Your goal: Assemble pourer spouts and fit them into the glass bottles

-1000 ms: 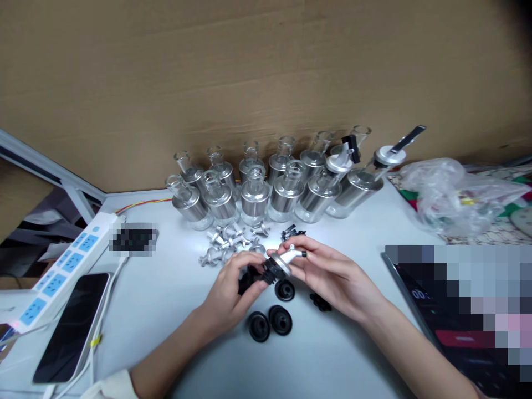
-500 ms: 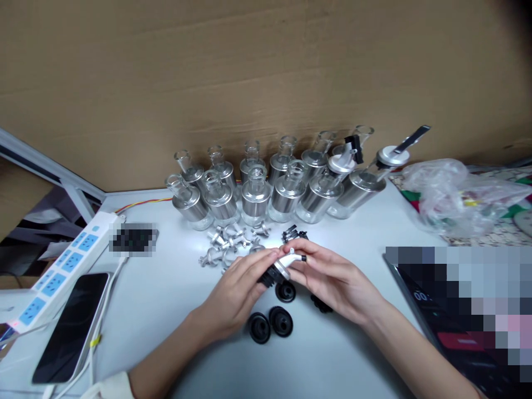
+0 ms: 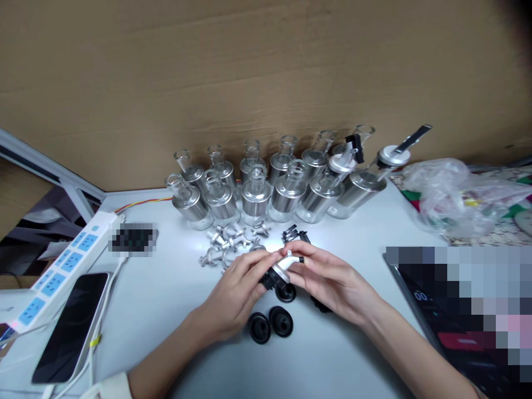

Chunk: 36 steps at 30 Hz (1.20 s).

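Both my hands meet over the white table's middle around one small part: a silver pour spout (image 3: pixel 286 263) with a black tip and a black ribbed stopper (image 3: pixel 270 279) at its base. My left hand (image 3: pixel 235 296) pinches the black stopper end. My right hand (image 3: pixel 328 280) grips the silver spout end. Under the hands lie three loose black stoppers (image 3: pixel 270 322). Just beyond my fingers sit several silver spouts (image 3: pixel 228 244) and a few small black pieces (image 3: pixel 294 234).
Several glass bottles with silver bands (image 3: pixel 253 197) stand in rows at the back, two at the right (image 3: pixel 366 180) fitted with spouts. A power strip (image 3: pixel 66 266) and phone (image 3: pixel 70 327) lie left. A crumpled plastic bag (image 3: pixel 453 194) and a dark screen (image 3: pixel 465 327) are right.
My left hand has closed in on the stopper end and both hands have drawn tighter around the spout. Everything else stays put.
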Tool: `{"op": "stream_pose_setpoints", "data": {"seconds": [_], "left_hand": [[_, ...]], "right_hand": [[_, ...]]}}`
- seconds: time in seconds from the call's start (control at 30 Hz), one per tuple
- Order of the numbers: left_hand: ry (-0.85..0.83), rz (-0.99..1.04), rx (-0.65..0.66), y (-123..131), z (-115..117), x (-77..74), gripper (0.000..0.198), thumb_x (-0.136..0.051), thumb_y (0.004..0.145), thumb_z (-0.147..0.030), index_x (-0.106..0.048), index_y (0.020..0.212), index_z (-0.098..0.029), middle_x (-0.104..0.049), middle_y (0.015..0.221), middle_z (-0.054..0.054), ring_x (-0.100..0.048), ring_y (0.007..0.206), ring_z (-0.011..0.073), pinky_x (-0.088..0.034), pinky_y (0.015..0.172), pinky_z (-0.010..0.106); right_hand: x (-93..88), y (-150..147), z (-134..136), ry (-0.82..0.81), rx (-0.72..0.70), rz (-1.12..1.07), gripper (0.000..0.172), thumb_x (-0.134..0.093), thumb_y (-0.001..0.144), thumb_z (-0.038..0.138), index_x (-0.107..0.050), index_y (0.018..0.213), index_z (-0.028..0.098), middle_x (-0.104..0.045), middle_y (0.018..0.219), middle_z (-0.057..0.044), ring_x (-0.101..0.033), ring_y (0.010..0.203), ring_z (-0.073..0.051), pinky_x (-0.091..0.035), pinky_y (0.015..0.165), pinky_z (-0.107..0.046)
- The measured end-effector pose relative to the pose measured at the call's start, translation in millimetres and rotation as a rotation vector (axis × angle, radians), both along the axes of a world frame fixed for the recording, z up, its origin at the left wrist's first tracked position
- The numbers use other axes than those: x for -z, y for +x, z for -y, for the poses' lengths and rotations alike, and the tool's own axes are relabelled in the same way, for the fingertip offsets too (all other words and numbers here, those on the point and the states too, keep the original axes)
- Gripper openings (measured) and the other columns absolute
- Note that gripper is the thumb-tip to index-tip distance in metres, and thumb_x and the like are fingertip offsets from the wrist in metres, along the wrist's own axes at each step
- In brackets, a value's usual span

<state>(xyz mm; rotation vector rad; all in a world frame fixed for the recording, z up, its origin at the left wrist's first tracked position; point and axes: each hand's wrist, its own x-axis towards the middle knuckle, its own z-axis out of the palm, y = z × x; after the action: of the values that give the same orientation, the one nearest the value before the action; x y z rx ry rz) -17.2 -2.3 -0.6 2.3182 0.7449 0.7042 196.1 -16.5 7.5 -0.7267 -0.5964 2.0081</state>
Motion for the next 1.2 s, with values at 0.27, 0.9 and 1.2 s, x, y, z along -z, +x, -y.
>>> {"op": "stream_pose_setpoints", "data": {"seconds": [0.27,0.9,1.2], "left_hand": [[-0.049,0.028,-0.012,0,0,0.3,0.04,-0.029,0.099,-0.025,-0.031,0.138,-0.026,-0.047,0.129,0.011,-0.046,0.121,0.022,-0.044,0.101,0.039],[-0.153,0.124,-0.057,1,3,1.7,0.036,-0.034,0.098,-0.029,-0.037,0.134,-0.027,-0.047,0.127,0.01,-0.046,0.119,0.0213,-0.043,0.099,0.036],[-0.162,0.087,-0.022,2,-1,1.4,0.042,-0.032,0.097,-0.044,-0.046,0.132,-0.024,-0.056,0.101,0.007,-0.055,0.091,0.0184,-0.046,0.08,0.03]], "right_hand": [[0.2,2,0,0.016,-0.03,0.053,0.021,-0.072,0.077,0.03,-0.067,0.096,0.023,-0.062,0.103,-0.004,-0.059,0.103,-0.016,-0.041,0.102,-0.036],[-1.9,-3,3,0.17,0.091,0.413,0.026,-0.064,0.081,0.043,-0.063,0.1,0.025,-0.058,0.102,-0.004,-0.059,0.092,-0.017,-0.049,0.085,-0.033],[-7.1,-14,11,0.454,0.047,0.774,0.022,-0.062,0.08,0.029,-0.055,0.1,0.023,-0.057,0.076,-0.001,-0.054,0.065,-0.013,-0.047,0.058,-0.025]]}}
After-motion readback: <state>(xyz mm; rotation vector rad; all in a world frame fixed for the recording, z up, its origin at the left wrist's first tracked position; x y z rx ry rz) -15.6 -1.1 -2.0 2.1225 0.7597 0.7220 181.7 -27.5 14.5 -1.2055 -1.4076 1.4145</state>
